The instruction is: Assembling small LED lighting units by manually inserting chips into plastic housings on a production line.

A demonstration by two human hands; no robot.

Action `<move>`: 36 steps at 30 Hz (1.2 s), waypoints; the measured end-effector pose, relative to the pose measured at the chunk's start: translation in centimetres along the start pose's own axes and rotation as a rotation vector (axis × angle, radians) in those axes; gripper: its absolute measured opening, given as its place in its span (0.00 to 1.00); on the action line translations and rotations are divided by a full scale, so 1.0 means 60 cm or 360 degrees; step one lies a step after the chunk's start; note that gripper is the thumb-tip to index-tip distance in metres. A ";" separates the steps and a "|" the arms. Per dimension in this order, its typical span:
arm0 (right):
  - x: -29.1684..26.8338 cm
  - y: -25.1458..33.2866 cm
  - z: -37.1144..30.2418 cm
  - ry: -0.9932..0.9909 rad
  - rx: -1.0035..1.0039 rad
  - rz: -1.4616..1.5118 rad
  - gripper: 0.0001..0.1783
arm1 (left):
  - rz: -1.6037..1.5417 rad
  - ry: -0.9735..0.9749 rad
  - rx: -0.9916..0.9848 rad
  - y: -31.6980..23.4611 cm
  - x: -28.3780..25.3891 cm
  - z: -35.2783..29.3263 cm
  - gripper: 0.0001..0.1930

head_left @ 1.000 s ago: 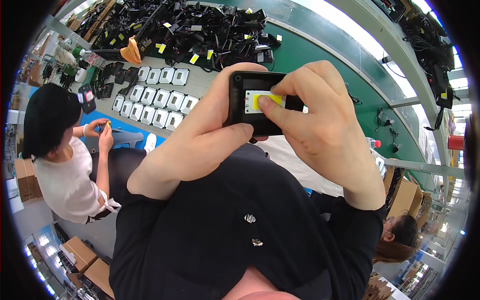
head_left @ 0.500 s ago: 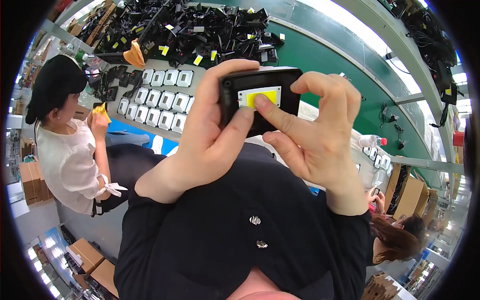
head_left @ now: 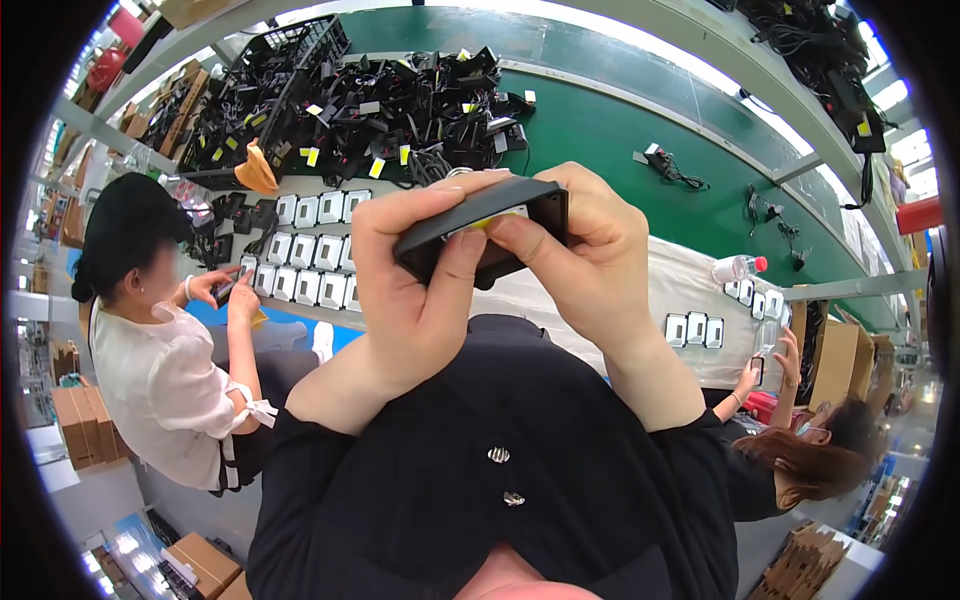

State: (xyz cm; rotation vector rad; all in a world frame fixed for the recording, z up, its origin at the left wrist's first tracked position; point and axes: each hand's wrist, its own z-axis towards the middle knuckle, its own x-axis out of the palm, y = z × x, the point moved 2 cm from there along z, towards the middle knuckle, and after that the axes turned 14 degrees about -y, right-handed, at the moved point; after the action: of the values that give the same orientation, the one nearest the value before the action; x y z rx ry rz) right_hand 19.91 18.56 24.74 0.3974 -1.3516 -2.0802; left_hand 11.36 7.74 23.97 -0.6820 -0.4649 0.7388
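A black, shallow rectangular housing [head_left: 450,218] is held up in front of my chest, its open side tilted toward me. Inside it lies a flat panel with a yellow face [head_left: 484,223], mostly covered by my thumbs. My left hand [head_left: 405,290] wraps the housing's left end, fingers behind and thumb pressing inside on the yellow panel. My right hand [head_left: 595,265] grips the right end with curled fingers, its thumb tip also on the panel beside the left thumb.
White-framed square lamp units [head_left: 325,290] stand in rows at left. Behind them are a heap of black corded units [head_left: 420,110] and an orange cloth [head_left: 257,168]. A bottle [head_left: 732,269] lies at right. A person [head_left: 165,370] works at left; another holds a phone [head_left: 757,371] at right.
The housing has tipped, its open face now steeper and seen edge-on. My right fingers have closed round its right end. The view has shifted, and the left co-worker's hands have moved to the lamp rows.
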 end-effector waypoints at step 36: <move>0.029 -0.003 0.014 -0.0355 -0.0363 -0.0127 0.10 | -0.0225 -0.0150 0.0138 0.055 0.005 0.029 0.09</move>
State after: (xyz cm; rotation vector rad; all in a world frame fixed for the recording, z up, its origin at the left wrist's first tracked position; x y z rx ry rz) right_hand 18.07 18.09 25.05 0.1268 -1.2181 -2.3708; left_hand 9.01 10.47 22.89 -0.5289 -0.5583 0.6558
